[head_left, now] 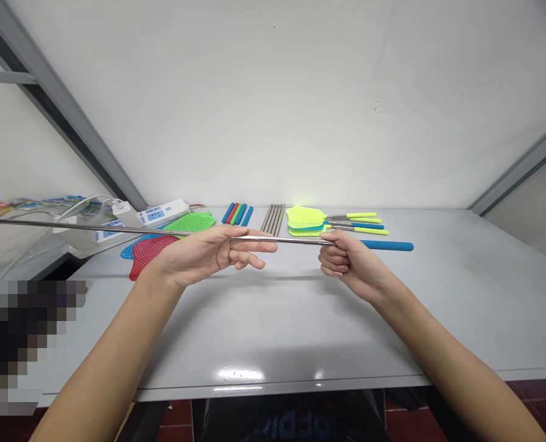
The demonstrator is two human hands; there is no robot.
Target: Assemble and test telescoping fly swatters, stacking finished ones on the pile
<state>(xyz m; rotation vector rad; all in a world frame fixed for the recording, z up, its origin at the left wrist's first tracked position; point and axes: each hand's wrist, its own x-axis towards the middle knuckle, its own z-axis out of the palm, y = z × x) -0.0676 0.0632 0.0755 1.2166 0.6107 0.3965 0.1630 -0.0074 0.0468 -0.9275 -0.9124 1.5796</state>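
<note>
A long telescopic steel rod [116, 228] runs almost level across the view, with a blue grip [388, 246] at its right end. My left hand [203, 255] holds the rod near the middle, between thumb and fingers. My right hand [351, 261] grips it close to the blue grip. Behind my left hand lie a red mesh fly swatter head [151, 255], a blue one [132, 250] and a green one [192, 221]. Beyond my right hand, several yellow-green swatters [305, 216] with metal shafts lie together.
Several bare steel rods [273, 219] and several coloured grips [237, 213] lie along the back of the grey table [475, 288]. A white power strip [156, 215] with a plugged-in adapter sits at the back left. A wall rises behind the table. A pixelated patch covers the lower left.
</note>
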